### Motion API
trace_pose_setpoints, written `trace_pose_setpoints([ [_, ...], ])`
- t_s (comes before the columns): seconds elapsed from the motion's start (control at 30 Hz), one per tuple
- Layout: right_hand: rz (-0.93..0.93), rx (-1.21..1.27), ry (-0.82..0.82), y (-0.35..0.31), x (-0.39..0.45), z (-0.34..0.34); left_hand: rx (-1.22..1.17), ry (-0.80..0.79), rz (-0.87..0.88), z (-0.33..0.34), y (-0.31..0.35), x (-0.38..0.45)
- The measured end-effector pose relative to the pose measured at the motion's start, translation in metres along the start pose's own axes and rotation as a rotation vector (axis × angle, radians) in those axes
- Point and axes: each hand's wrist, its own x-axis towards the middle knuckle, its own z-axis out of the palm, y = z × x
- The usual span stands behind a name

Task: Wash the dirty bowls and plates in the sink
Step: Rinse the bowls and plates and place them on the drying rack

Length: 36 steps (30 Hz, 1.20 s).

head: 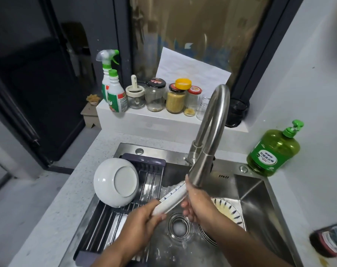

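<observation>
A patterned plate (172,198) was held edge-on under the faucet (206,166) over the sink (260,199). The left hand (142,218) had its grip closed on the plate's lower rim; the right hand (194,203) lay against its far face, seemingly rubbing or rinsing, though whether its grip was closed could not be told. One white bowl (115,183) already rested upside down on the drying rack (144,166) across the sink's left side, so judged washed. Another patterned plate (229,209) lay in the basin beneath the right forearm, apparently not yet washed. Dish soap (273,151) stood on the counter (67,189).
</observation>
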Motion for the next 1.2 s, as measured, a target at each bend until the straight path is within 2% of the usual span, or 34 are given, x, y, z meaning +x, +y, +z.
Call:
trace_pose_setpoints([
  [0.13,-0.045,0.063,0.013,0.012,-0.013,0.041,-0.284,0.056,-0.169,-0.016,0.006,0.004],
  [0.27,-0.121,0.034,-0.074,0.024,-0.007,0.087,-0.485,0.190,-0.256,-0.031,0.014,0.008],
  [0.33,-0.106,0.097,-0.133,0.026,0.000,0.106,-0.498,0.241,-0.279,-0.039,0.015,0.012],
  [0.43,0.006,0.320,-0.258,0.018,0.009,0.128,-0.460,0.305,-0.280,-0.053,0.011,0.024],
  [0.6,0.123,0.466,-0.248,-0.003,0.026,0.148,-0.364,0.357,-0.326,-0.070,-0.010,0.043],
  [0.87,0.191,0.372,-0.301,-0.011,0.059,0.175,-0.179,0.325,-0.344,-0.085,-0.051,0.062],
  [1.0,0.227,0.434,-0.275,-0.010,0.069,0.188,-0.067,0.299,-0.354,-0.087,-0.062,0.069],
  [1.2,0.226,0.422,-0.235,-0.011,0.075,0.194,0.188,0.405,-0.337,-0.081,-0.070,0.073],
])
